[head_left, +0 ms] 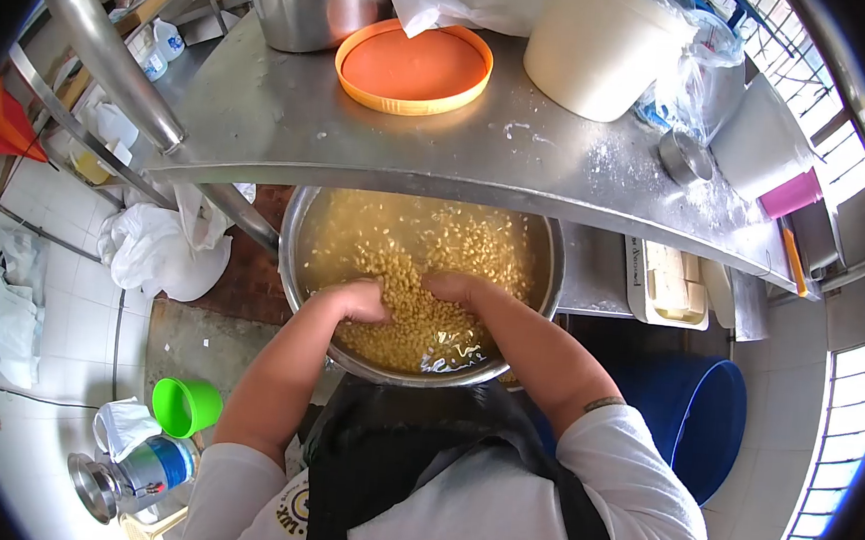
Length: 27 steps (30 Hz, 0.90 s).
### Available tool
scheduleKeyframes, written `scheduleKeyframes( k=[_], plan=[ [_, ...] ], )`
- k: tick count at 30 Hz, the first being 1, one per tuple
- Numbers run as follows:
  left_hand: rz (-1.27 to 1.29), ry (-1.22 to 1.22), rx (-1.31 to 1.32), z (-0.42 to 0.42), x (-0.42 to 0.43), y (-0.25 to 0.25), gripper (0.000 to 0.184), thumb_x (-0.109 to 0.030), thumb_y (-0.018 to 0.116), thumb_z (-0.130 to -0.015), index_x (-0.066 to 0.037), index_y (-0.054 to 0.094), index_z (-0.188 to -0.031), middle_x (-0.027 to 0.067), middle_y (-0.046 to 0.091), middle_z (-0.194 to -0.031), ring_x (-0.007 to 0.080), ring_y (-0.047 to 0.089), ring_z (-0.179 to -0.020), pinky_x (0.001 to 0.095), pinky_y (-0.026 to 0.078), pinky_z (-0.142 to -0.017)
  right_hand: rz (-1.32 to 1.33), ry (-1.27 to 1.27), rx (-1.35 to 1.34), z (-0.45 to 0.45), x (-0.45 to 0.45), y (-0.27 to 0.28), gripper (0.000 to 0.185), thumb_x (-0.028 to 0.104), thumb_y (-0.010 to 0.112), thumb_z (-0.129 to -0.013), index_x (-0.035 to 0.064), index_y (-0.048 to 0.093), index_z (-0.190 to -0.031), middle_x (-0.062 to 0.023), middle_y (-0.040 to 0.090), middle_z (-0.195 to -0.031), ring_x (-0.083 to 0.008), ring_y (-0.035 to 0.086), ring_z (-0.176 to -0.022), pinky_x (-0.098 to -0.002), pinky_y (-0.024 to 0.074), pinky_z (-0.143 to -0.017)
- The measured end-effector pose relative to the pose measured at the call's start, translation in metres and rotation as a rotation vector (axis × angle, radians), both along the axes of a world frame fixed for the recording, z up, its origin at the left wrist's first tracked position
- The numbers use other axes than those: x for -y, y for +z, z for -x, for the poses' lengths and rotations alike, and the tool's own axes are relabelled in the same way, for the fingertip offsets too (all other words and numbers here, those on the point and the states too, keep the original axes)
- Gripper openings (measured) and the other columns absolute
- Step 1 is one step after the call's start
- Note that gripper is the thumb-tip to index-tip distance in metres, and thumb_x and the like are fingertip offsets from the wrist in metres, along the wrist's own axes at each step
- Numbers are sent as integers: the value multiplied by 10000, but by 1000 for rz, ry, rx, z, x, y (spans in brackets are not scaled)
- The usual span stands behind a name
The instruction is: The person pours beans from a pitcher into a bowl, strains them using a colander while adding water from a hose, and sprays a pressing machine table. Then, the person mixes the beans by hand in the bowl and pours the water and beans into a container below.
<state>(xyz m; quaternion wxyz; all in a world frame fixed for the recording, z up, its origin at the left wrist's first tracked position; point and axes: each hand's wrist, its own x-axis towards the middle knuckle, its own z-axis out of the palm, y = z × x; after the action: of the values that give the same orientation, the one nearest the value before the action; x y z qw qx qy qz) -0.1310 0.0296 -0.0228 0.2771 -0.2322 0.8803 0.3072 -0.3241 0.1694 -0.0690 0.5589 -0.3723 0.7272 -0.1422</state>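
A wide metal bowl [550, 278] holds cloudy water and many pale yellow kernels [404, 313], perhaps corn or beans; I cannot tell the exact kind. My left hand [362, 301] reaches into the left side of the bowl, its fingers sunk among the kernels. Across from it, my right hand [448, 287] dips in near the middle, a short gap apart, with its fingertips also covered. Kernels are heaped between the two hands. Whether either hand grips any of them is hidden.
Over the bowl's far side juts a steel shelf [262, 128] bearing an orange lid [416, 68], a steel pot [316, 6], a white bucket [593, 55] and a small metal cup [685, 157]. A blue barrel [707, 430] stands right, a green bucket [185, 408] left.
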Motion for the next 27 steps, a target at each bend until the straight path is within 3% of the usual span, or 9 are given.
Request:
scheduleKeyframes(
  k=[4,6,10,13,16,19,20,26,27],
  plan=[
    [-190,45,1,0,5,-7,535,-224,792,-830,75,663,-1255,226,744,-1124,303,712,-1002,406,553,-889,-64,-43,85,11,4,-36,779,653,423,-1060,118,386,-1624,-158,551,-1550,-298,563,-1376,-486,527,-1079],
    [-304,77,-58,-2,5,0,515,-211,784,-833,75,670,-1247,212,748,-1113,280,703,-1010,384,544,-901,-110,-145,250,-9,-7,42,777,657,431,-1056,114,402,-1612,-158,565,-1535,-286,596,-1341,-484,548,-1053],
    [-578,191,-193,-5,10,-13,527,-98,740,-851,10,619,-1352,139,725,-1198,227,662,-1088,356,519,-955,-111,-319,674,6,2,-29,758,681,484,-1032,126,491,-1549,-156,644,-1443,-272,699,-1188,-469,596,-983],
    [-749,265,-201,-4,10,-3,617,-47,703,-877,-47,525,-1468,111,687,-1280,210,623,-1180,366,498,-1009,-88,-391,644,-5,-9,37,732,670,528,-1023,137,529,-1525,-143,665,-1419,-266,705,-1172,-459,607,-947],
    [-697,400,-191,-3,8,11,569,-85,687,-913,-69,527,-1460,93,697,-1191,191,661,-1053,373,574,-829,31,-336,586,-3,-17,56,710,660,555,-1014,140,566,-1497,-127,670,-1418,-258,689,-1215,-493,589,-964],
    [-650,439,-179,-2,3,31,485,-165,666,-975,-90,537,-1437,47,674,-1026,123,642,-757,304,449,-380,-6,-408,614,10,-9,28,740,679,577,-993,151,562,-1512,-115,609,-1506,-268,595,-1358,-559,485,-1087],
    [-647,432,-180,-2,3,32,485,-165,666,-975,-90,537,-1437,47,674,-1026,123,642,-757,304,449,-380,17,-403,303,2,-16,68,766,687,575,-988,154,541,-1537,-106,516,-1600,-271,467,-1476,-581,394,-1155],
    [-408,350,-550,-6,-10,9,570,-315,773,-953,14,591,-1381,164,734,-1232,260,688,-1119,371,512,-1038,339,-367,214,28,-14,28,716,603,657,-976,107,590,-1488,-106,594,-1512,-292,537,-1379,-496,445,-1116],
    [-313,181,-514,-7,-13,21,561,-267,773,-955,-30,580,-1425,158,711,-1287,256,680,-1138,383,534,-1014,444,-334,137,35,-13,18,689,576,670,-976,89,612,-1459,-111,648,-1451,-292,597,-1312,-450,474,-1089]
  ],
)
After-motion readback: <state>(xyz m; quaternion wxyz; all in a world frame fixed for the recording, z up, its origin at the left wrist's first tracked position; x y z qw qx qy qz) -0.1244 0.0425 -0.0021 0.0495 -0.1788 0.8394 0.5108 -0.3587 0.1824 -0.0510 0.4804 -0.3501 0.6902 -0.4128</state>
